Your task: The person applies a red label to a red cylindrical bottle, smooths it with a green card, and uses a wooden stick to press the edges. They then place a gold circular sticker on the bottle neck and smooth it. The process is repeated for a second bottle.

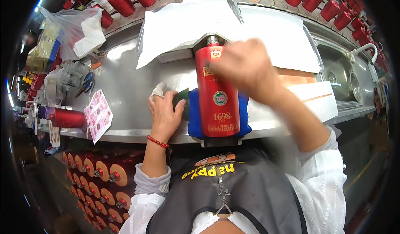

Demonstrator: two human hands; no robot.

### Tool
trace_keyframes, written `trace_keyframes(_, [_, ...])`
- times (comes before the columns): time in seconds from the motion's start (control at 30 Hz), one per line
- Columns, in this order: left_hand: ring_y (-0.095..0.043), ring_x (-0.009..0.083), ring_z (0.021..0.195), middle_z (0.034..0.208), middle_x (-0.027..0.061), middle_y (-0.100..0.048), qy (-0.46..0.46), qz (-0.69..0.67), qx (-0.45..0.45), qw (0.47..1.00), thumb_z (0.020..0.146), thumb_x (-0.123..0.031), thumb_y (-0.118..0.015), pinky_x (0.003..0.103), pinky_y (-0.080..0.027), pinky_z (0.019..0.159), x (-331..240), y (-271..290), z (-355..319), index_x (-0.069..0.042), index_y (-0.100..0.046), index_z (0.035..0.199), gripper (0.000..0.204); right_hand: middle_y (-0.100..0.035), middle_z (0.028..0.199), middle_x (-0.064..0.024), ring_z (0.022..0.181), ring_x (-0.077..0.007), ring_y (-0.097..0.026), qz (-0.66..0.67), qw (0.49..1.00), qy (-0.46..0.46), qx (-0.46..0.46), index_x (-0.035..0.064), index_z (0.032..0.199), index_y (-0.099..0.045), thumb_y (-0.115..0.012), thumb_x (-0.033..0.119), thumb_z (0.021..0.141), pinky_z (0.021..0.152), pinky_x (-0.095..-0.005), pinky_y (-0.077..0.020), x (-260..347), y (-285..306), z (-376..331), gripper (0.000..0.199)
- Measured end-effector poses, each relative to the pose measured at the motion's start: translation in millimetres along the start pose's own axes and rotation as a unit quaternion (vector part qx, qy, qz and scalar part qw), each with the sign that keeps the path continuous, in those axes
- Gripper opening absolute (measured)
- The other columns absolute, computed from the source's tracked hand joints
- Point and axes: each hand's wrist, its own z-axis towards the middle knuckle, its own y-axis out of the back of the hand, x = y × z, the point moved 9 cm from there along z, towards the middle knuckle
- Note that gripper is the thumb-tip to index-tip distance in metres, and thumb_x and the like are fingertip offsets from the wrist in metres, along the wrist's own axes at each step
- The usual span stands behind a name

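A red bottle (218, 88) with a silver neck and gold print lies on a blue cushion (246, 117) at the bench's front edge. A round green-and-white emblem is on its face. My right hand (246, 69) is over the bottle's upper part, smeared by motion; its fingers and anything in them cannot be made out. Left of the cushion, my left hand (164, 111) lies on the metal bench, fingers apart, a white cover on one finger. Its thumb is beside a dark green flat piece (182, 102); whether it grips this is unclear.
White sheets (187, 19) cover trays behind the bottle. A sink (339, 73) is at right. Scissors (86, 84), a pink printed sheet (99, 113) and a lying red bottle (68, 118) are at left. Red bottles (121, 2) line a conveyor behind; several more are stacked below left.
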Motion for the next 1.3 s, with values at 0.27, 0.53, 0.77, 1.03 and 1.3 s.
trace_keyframes(0.27, [-0.056,0.0044,0.078,0.089,0.0000,-0.061,0.094,-0.634,-0.019,0.767,0.096,-0.013,-0.063,0.021,-0.049,0.070,-40.2,43.7,32.6,-0.006,-0.054,0.106,0.015,-0.065,0.086,-0.0078,0.078,-0.0099,-0.063,0.489,0.698,-0.523,-0.013,0.0005,0.105,-0.054,-0.060,0.018,0.097,0.067,-0.0241,-0.0523,-34.2,-17.4,-80.6,0.020])
trace_keyframes(0.53, [-0.056,0.0050,0.081,0.092,0.0007,-0.062,0.085,-0.637,-0.016,0.766,0.094,-0.011,-0.064,0.022,-0.049,0.073,-63.0,24.0,56.2,-0.002,-0.058,0.109,0.018,-0.066,0.094,-0.0112,0.085,-0.0157,-0.063,0.422,0.712,-0.555,-0.087,-0.0025,0.106,-0.058,-0.065,0.013,0.087,0.077,-0.0322,-0.0521,-48.4,-43.3,-109.5,0.025])
trace_keyframes(0.77, [-0.055,0.0060,0.081,0.091,0.0021,-0.060,0.010,-0.500,-0.047,0.865,0.092,-0.012,-0.065,0.023,-0.049,0.072,-91.1,46.9,84.4,-0.002,-0.053,0.108,0.022,-0.064,0.096,-0.0105,0.089,-0.0160,-0.062,0.374,0.792,-0.480,-0.046,-0.0003,0.112,-0.058,-0.062,0.011,0.089,0.081,-0.0307,-0.0516,-50.5,-42.9,-42.1,0.026])
trace_keyframes(1.03, [-0.053,0.0053,0.082,0.095,0.0020,-0.057,0.101,-0.626,-0.093,0.768,0.093,-0.008,-0.062,0.022,-0.048,0.074,-53.2,15.5,46.2,-0.004,-0.054,0.107,0.016,-0.064,0.103,-0.0076,0.090,-0.0111,-0.061,0.489,0.657,-0.559,-0.133,-0.0001,0.117,-0.056,-0.062,0.012,0.094,0.080,-0.0249,-0.0520,-40.6,-51.0,-112.4,0.027])
trace_keyframes(1.3, [-0.056,0.0061,0.084,0.095,0.0020,-0.061,0.042,-0.589,-0.101,0.800,0.095,-0.008,-0.062,0.022,-0.048,0.077,-71.6,27.9,-9.2,-0.003,-0.056,0.109,0.016,-0.068,0.095,-0.0116,0.087,-0.0156,-0.065,0.405,0.742,-0.527,-0.089,0.0006,0.114,-0.057,-0.063,0.012,0.091,0.077,-0.0303,-0.0529,12.6,-17.4,-119.3,0.026])
